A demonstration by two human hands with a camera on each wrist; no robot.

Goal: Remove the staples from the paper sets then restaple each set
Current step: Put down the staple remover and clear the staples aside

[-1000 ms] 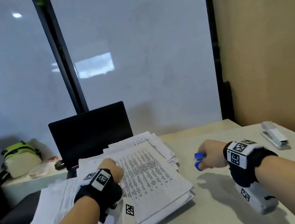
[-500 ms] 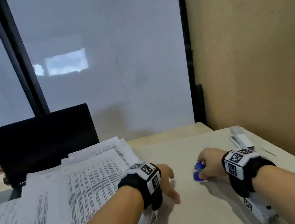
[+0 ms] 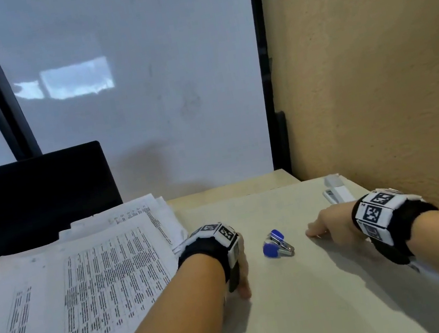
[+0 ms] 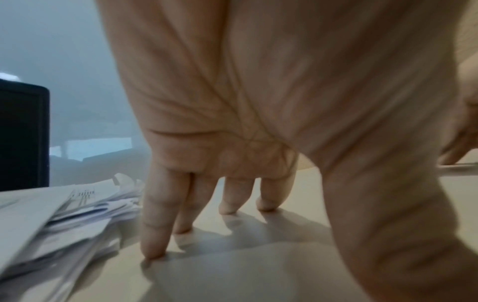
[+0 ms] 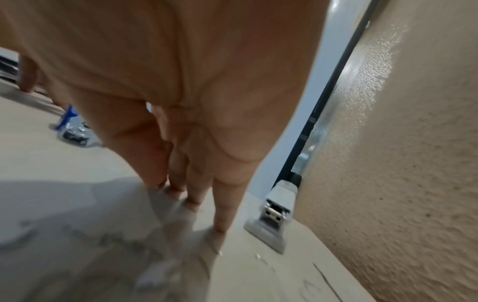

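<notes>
The paper sets (image 3: 91, 277) lie in a big messy pile on the left side of the table (image 3: 309, 311). The top sheet has rows of small print. In the left wrist view the pile's loose edges (image 4: 64, 220) sit just beside the little finger.

The staple remover (image 3: 277, 244), blue and silver, lies on the table between the two hands. No hand touches it. In the right wrist view it (image 5: 72, 130) shows to the left of the fingers.

The stapler (image 3: 336, 190), light grey, lies at the far right of the table, close to the tan wall (image 3: 387, 80). In the right wrist view it (image 5: 274, 212) is just beside the little finger.

The left hand (image 3: 239, 264) holds nothing. Its fingers (image 4: 155, 224) are straight and a bit spread, and their tips touch the table right beside the pile.

The right hand (image 3: 330, 227) holds nothing too. Its fingers (image 5: 225, 202) are straight and close together, tips down on the table.

A black screen (image 3: 35, 203) stands behind the pile, in front of a pale window (image 3: 125, 80).
</notes>
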